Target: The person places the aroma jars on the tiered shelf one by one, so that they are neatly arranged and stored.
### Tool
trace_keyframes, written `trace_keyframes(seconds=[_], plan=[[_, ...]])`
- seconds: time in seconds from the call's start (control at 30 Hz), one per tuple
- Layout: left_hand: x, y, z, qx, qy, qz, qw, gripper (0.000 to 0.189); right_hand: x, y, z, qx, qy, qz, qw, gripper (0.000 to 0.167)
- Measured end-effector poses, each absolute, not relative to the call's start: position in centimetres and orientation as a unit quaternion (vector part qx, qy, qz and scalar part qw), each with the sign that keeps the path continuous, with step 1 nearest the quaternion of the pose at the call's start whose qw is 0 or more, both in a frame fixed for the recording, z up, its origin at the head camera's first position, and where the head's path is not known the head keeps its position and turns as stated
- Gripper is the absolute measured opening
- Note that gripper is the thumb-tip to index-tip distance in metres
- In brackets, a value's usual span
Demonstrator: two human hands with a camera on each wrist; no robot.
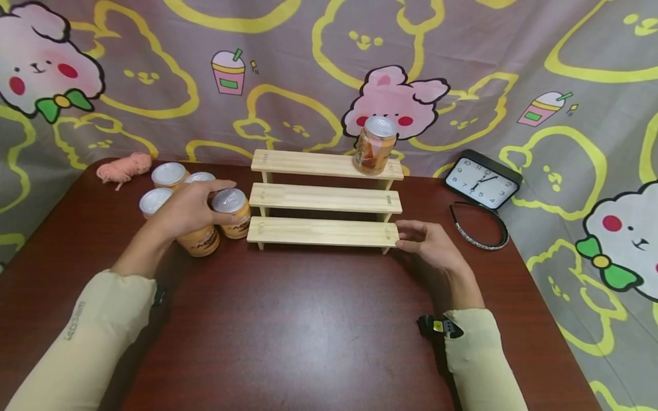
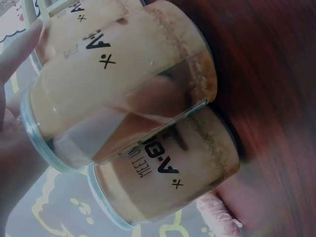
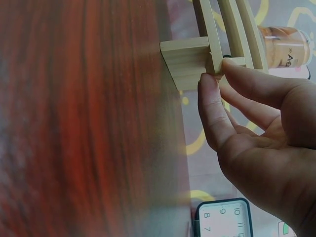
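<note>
My left hand [image 1: 186, 210] grips a tan can [image 1: 237, 228] with a clear lid, thumb and fingers around its upper part, just left of a three-step wooden rack [image 1: 324, 231]. Several similar cans stand close together under and behind that hand; a front one [image 1: 201, 242] is partly covered by it. In the left wrist view, large cans [image 2: 128, 84] fill the middle, and fingers show at the left edge. My right hand [image 1: 430, 245] pinches the right end of the rack's lowest board [image 3: 213, 49] between thumb and finger. Another can [image 1: 374, 151] stands upright on the top step, toward the right.
A pink yarn bundle [image 1: 125, 167] lies at the back left of the dark wooden table [image 1: 308, 325]. At the right are a black-framed clock [image 1: 482, 180] and a headband [image 1: 483, 242]. A patterned cloth [image 1: 288, 68] hangs behind the table.
</note>
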State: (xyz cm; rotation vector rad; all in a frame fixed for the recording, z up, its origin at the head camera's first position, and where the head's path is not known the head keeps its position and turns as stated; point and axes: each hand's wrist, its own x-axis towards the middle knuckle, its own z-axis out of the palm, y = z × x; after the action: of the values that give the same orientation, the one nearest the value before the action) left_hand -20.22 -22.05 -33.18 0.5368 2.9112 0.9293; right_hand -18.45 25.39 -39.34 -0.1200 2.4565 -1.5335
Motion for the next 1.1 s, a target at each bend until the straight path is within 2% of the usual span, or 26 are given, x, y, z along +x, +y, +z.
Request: trace_keyframes(seconds=[0.73, 1.1], plan=[[-20.17, -21.93, -33.0, 0.166, 0.941, 0.294, -0.002, 0.065, -18.38, 25.56, -39.21, -0.033, 0.84, -0.527, 0.124, 0.051], [-19.61, -22.05, -33.74, 0.171, 0.927, 0.328, -0.057, 0.05, -18.42, 25.65, -39.27, -0.036, 0.84, -0.525, 0.127, 0.05]])
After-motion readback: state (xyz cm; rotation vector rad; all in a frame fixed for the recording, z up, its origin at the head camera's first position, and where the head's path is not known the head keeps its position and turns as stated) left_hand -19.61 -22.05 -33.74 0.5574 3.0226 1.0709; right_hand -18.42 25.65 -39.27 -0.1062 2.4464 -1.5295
